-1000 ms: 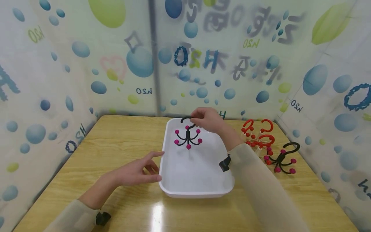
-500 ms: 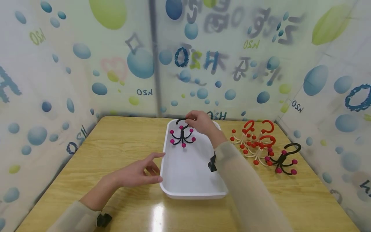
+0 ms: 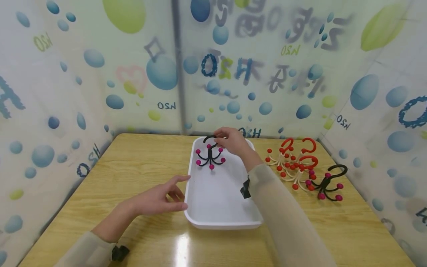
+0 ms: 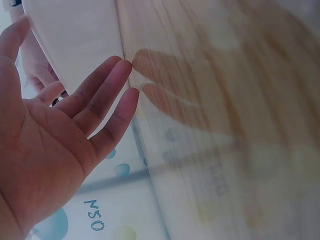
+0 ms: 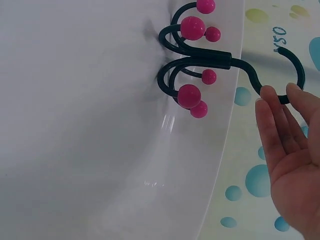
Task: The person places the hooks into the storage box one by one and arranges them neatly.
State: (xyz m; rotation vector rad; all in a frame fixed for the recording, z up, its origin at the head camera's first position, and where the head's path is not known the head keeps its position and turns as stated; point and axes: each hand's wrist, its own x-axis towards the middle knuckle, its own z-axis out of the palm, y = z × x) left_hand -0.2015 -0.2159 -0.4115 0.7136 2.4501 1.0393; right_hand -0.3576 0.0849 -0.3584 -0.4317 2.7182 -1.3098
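Observation:
A black multi-arm hook hanger [image 3: 210,153] with pink ball tips stands in the far left part of a white tray [image 3: 221,202]. My right hand [image 3: 233,142] pinches its curved top between thumb and fingers. In the right wrist view the hook's arms [image 5: 215,59] curl upward near the tray's wall, and the thumb and fingertips meet on the curve. On the near left side, my left hand [image 3: 155,199] has its fingers spread, with thumb and index finger at the tray's left rim. The left wrist view shows its palm [image 4: 45,155] holding nothing.
Right of the tray, several cream hook hangers with red tops and red balls [image 3: 297,167] lie bunched together on the wooden table [image 3: 133,163]. Another black hanger with pink balls [image 3: 325,182] lies beside them. Patterned curtains [image 3: 253,85] enclose the table's back and sides.
My right hand has moved slightly left and lower with the black hook hanger, then stayed nearly still over the last half second. The left hand keeps its place at the rim.

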